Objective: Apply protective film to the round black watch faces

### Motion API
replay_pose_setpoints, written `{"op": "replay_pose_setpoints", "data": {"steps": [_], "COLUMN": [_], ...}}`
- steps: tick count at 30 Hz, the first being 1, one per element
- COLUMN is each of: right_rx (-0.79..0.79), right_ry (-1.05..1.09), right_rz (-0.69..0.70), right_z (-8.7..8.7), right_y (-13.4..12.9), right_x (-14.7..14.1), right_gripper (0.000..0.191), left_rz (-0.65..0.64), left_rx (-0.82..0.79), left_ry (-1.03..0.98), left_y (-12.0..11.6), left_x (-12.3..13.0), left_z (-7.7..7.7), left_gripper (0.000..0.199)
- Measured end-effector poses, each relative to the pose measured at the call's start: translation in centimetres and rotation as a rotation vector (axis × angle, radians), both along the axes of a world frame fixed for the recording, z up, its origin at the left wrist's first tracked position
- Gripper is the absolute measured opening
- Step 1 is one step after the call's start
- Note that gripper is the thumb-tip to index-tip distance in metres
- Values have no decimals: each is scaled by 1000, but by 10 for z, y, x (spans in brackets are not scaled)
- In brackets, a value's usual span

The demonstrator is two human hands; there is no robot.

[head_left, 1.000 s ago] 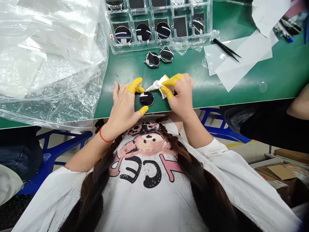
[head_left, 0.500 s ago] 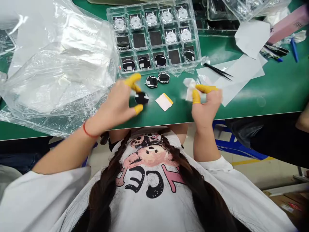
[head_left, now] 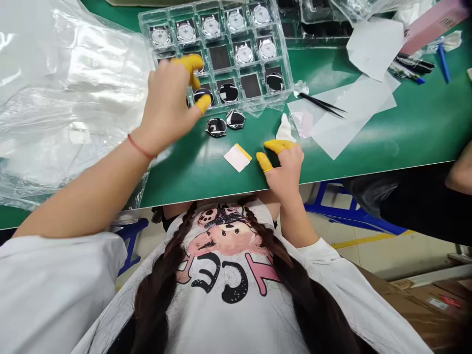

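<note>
My left hand [head_left: 175, 91], with yellow finger cots on thumb and fingers, reaches over a clear compartment tray [head_left: 285, 54]. Its thumb and index finger are apart. Close to the index finger, partly hidden, a round shiny watch part [head_left: 199, 65] shows in a middle-row compartment. Below, a black-faced watch case [head_left: 203, 93] lies partly behind the thumb. My right hand [head_left: 283, 167] hovers low over the green bench, finger-cotted thumb and index apart, beside a crumpled white cloth [head_left: 284, 130]. Two black-faced watch cases [head_left: 216, 127] lie in front of the tray.
A small pink-white pad with a yellow edge [head_left: 238, 158] lies between my hands. Black tweezers [head_left: 322, 104] rest on white paper sheets [head_left: 341, 135]. Clear plastic bags [head_left: 73, 113] cover the left side. Pens [head_left: 407, 69] and a pink box [head_left: 433, 27] are at right.
My left hand has moved from the bench up to the tray; the black disc by its fingers has left that spot. My right hand has let go of the white cloth and moved left.
</note>
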State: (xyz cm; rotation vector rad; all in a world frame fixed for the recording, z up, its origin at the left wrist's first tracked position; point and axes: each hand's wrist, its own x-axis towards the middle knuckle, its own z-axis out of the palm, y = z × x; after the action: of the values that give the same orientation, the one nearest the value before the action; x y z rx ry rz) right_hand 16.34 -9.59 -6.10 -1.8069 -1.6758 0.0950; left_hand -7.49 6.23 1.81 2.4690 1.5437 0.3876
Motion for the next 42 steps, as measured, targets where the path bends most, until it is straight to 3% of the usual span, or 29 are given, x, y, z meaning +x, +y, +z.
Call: {"op": "replay_pose_setpoints", "data": {"steps": [3, 5, 8, 12, 16, 20, 24, 27, 30, 33, 37, 42], "right_rx": [-78, -166, -286, -316, -287, -213, -159, -177, -183, -143, -150, -156], "right_ry": [-96, -154, -175, -115, -60, 125, 454, 494, 379, 232, 110, 107], "right_rz": [40, 42, 56, 124, 109, 120, 225, 351, 447, 499, 415, 248], "right_z": [8, 12, 17, 20, 15, 10, 15, 23, 29, 28, 20, 15], "right_y": [1, 3, 6, 3, -8, -14, -14, -13, -14, -14, -7, 4], "right_x": [-22, -37, -47, -39, -23, -10, -17, -32, -46, -56, -57, -45], "right_gripper": [50, 55, 50, 39, 28, 28, 40, 38, 29, 32, 36, 39], "left_rz": [-4, 17, 70, 73, -39, -237, -206, -154, -134, -132, -131, -135], "left_rx": [-71, -104, -114, -114, -117, -18, -103, -156, -158, -148, -143, -165], "left_ry": [117, 159, 126, 91, 45, -81, -245, -318, -335, -334, -333, -334], "left_y": [-50, -63, -62, -55, -73, -118, -149, -153, -151, -150, -150, -150], "left_x": [5, 14, 32, 43, 25, -8, -23, -22, -20, -20, -20, -20], "left_z": [-4, -14, -26, -23, -20, -32, -47, -51, -52, -53, -54, -52], "left_gripper": [60, 60, 51, 41, 40, 71, 82, 85, 84, 83, 81, 79]}}
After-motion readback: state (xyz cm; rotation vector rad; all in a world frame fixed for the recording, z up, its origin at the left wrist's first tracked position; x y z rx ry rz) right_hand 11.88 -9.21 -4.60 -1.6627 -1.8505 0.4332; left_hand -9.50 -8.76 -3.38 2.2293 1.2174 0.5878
